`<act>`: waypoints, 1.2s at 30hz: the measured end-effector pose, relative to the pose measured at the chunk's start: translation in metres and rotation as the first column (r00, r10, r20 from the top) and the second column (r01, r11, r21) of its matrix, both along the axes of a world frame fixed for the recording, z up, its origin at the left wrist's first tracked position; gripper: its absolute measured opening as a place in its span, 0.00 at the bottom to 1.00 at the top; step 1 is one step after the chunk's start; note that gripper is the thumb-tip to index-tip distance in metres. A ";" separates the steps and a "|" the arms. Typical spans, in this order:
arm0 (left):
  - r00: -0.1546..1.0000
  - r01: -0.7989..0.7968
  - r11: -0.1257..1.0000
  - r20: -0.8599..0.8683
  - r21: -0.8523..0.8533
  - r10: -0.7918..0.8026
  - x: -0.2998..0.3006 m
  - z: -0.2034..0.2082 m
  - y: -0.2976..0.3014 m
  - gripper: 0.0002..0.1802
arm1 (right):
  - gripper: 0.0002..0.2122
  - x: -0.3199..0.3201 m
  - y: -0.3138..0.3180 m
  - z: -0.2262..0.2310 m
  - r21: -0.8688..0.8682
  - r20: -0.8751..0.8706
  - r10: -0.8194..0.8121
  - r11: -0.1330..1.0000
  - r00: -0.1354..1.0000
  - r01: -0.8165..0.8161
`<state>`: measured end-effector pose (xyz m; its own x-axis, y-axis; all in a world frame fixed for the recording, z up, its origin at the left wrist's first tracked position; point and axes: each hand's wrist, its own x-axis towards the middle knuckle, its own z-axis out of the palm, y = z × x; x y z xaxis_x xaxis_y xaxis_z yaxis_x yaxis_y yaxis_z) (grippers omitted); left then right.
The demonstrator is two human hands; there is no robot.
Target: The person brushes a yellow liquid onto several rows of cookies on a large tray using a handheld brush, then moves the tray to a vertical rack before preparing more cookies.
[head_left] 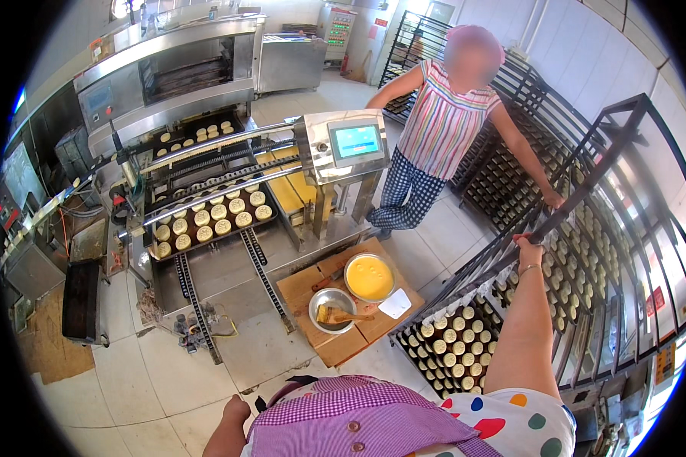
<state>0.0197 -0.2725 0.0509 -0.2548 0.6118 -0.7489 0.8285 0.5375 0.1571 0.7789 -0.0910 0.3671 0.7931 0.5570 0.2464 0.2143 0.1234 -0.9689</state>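
Note:
My right arm reaches out to a dark metal tray rack (579, 209), and my right hand (527, 250) is closed around its frame. Trays of round pale pastries (465, 343) fill the rack. Down at my left side hangs my left hand (238, 409), touching nothing that I can see; its fingers are hidden under the back of the hand. A co-worker (453, 114) in a striped top stands across from me, one hand (552, 199) on the same rack, farther along than mine.
A conveyor machine with a touch screen (356, 142) carries a tray of pastries (213, 217). On cardboard (297, 289) near my feet stand a bowl of yellow liquid (370, 276) and a metal bowl (320, 298) with a brush (339, 314). More loaded racks (503, 167) stand behind the co-worker.

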 end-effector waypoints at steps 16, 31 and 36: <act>0.999 0.045 0.999 0.007 0.009 -0.045 -0.010 -0.024 -0.002 0.22 | 0.06 -0.004 0.000 0.002 -0.023 0.000 -0.022 0.999 1.000 0.022; 0.999 0.046 0.998 0.015 0.044 -0.046 -0.005 -0.013 0.003 0.22 | 0.07 -0.008 -0.002 0.005 -0.002 0.007 -0.015 1.000 1.000 0.015; 0.998 0.062 0.998 0.009 0.024 -0.062 -0.004 -0.016 0.003 0.22 | 0.07 -0.002 -0.002 0.002 -0.007 0.003 -0.014 1.000 1.000 0.014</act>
